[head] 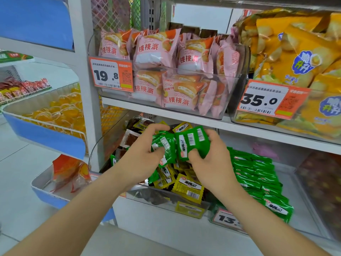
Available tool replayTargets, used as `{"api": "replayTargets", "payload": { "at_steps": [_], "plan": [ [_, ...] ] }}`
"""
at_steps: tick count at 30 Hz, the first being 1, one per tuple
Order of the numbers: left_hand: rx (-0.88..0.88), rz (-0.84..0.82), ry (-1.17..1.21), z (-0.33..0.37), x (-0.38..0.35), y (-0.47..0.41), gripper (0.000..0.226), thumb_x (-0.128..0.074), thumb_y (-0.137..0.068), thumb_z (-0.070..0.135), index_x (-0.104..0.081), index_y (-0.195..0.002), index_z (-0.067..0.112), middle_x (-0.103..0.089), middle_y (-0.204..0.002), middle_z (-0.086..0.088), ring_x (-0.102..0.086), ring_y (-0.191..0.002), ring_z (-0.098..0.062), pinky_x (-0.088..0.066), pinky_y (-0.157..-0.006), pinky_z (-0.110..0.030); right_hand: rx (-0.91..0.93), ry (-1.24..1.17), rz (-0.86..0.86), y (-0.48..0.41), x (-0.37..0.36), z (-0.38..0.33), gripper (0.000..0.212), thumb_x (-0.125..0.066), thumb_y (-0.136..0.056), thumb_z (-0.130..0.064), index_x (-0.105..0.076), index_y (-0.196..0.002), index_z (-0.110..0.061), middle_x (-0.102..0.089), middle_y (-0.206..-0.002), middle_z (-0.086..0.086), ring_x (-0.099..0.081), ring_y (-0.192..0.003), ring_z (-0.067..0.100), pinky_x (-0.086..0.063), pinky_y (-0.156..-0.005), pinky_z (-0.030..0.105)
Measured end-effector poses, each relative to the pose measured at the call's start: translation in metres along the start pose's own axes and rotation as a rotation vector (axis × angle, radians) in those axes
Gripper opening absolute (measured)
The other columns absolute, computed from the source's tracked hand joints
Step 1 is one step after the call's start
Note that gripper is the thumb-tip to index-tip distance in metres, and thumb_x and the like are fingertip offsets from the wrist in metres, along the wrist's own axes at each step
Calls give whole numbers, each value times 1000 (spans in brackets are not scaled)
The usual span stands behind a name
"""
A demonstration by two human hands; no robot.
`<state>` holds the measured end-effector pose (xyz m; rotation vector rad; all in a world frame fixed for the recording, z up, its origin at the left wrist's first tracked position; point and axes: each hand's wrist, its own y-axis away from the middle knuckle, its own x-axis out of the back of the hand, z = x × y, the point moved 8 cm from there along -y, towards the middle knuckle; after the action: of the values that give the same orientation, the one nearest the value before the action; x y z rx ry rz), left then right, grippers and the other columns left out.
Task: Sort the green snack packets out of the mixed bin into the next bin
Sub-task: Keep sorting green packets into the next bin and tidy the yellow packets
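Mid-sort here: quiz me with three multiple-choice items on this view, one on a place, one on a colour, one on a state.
1. Where does the all-green bin sit from the mixed bin?
A) left B) right C) on the shelf above

2. The upper-shelf packets straight above the mixed bin are mostly:
A) pink B) blue C) black

3. The left hand and right hand:
A) both grip green packets B) are both empty C) only the left grips

Answers:
1 B, the tidy green rows lie right of the mixed bin.
2 A, their wrappers are pink with orange corners.
3 A, fingers of each hand curl round the green bunch above the mixed bin.
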<state>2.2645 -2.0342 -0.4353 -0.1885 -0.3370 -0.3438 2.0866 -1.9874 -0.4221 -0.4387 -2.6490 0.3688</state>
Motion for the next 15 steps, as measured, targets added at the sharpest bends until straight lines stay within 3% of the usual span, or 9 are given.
{"api": "replayTargets", "payload": {
  "at_steps": [1,2,4,6,7,9,11,13,15],
  "plan": [
    [4,28,1,-2,1,-1,49,-50,-106,8,-46,-133,49,-62,-87,-9,-39,-47,-28,-58,-56,-53,32,15,68,1,5,-2,36,-64,-92,-2,-57,-119,-25,-72,-87,-14,-65,-64,6,-50,-55,24],
    [16,48,11,-3,2,-1,49,-49,-107,7,-45,-133,48,-55,-70,-3,-34,-42,-19,-49,-43,-39,59,2,120,2,9,-4,33,-62,-93,-2,-58,-117,-23,-71,-86,-14,-62,-61,5,-46,-56,22],
    [43,62,38,-4,1,-1,49,-47,-107,5,-43,-134,45,-50,-58,8,-33,-39,-11,-35,-39,-26,80,-95,136,6,7,-4,32,-57,-95,1,-58,-118,-21,-69,-86,-10,-54,-56,4,-43,-54,24],
    [53,33,91,2,-5,-2,52,-46,-107,2,-43,-133,47,-65,-74,-2,-52,-51,-18,-55,-52,-35,55,-207,47,11,-6,-5,39,-52,-98,5,-54,-128,-21,-69,-90,-5,-50,-55,10,-43,-49,26],
    [61,26,148,4,-9,-1,56,-45,-105,-1,-44,-133,48,-72,-91,-8,-64,-68,-29,-63,-72,-49,40,-229,-8,14,-14,-4,42,-51,-99,5,-51,-131,-22,-69,-93,-5,-52,-57,15,-45,-52,28],
    [69,40,253,5,-16,1,63,-40,-101,-9,-48,-131,47,-76,-108,-4,-68,-102,-43,-53,-95,-66,33,-195,-80,17,-27,-2,42,-49,-100,4,-50,-132,-23,-67,-98,-6,-59,-71,13,-50,-63,29],
    [63,63,370,6,-20,0,67,-38,-95,-16,-50,-132,39,-77,-109,-2,-70,-108,-36,-57,-93,-61,67,-54,-89,17,-29,0,43,-49,-99,-1,-48,-134,-26,-59,-110,-2,-57,-91,8,-48,-77,28],
    [67,66,539,5,-22,-1,71,-43,-82,-17,-52,-134,30,-76,-110,-6,-72,-107,-31,-58,-84,-48,129,100,-137,20,-32,-5,50,-50,-99,-2,-43,-143,-25,-45,-122,-3,-47,-110,-1,-42,-91,17],
    [99,80,747,5,-22,-2,77,-43,-65,-10,-55,-134,22,-71,-115,-17,-70,-102,-32,-56,-83,-44,188,167,-226,26,-38,-12,59,-49,-100,-2,-34,-152,-26,-35,-129,-6,-43,-119,-5,-37,-97,7]
  ]
}}
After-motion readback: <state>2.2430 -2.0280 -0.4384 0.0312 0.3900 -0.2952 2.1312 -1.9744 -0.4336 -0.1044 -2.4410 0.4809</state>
